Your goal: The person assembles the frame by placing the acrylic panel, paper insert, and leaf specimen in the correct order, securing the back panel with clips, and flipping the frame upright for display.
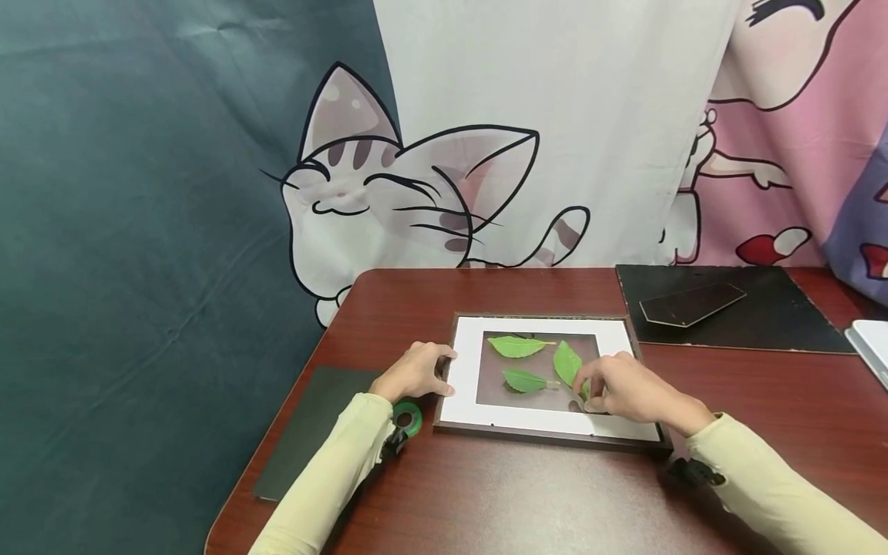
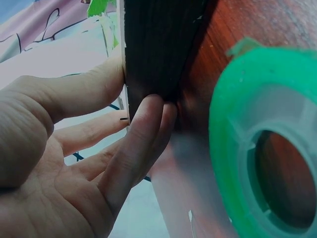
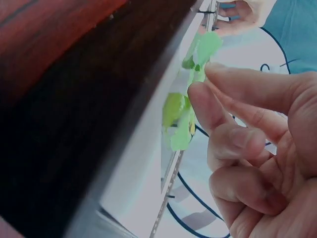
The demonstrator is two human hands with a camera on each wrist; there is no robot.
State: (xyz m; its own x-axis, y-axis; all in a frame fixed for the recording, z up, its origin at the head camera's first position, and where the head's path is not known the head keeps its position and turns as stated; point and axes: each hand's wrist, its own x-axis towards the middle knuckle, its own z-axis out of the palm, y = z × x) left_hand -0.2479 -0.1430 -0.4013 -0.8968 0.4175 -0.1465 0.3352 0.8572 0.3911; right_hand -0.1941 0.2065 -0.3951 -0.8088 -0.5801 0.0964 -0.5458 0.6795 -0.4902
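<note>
Frame (image 1: 520, 434) is lying flat on the table (image 1: 541, 493). Left hand (image 1: 414, 372) is gripping its left edge, thumb over the top, fingers against the outer side. Right hand (image 1: 627, 388) is pinching the right leaf (image 1: 566, 362) at its lower end, inside the white border; two more leaves (image 1: 516, 347) are lying alongside. Tape (image 1: 416, 420) is sitting by the left wrist (tight there); black mat (image 1: 728, 331) is crowding the right edge. Tabletop is stretching toward the person.
</note>
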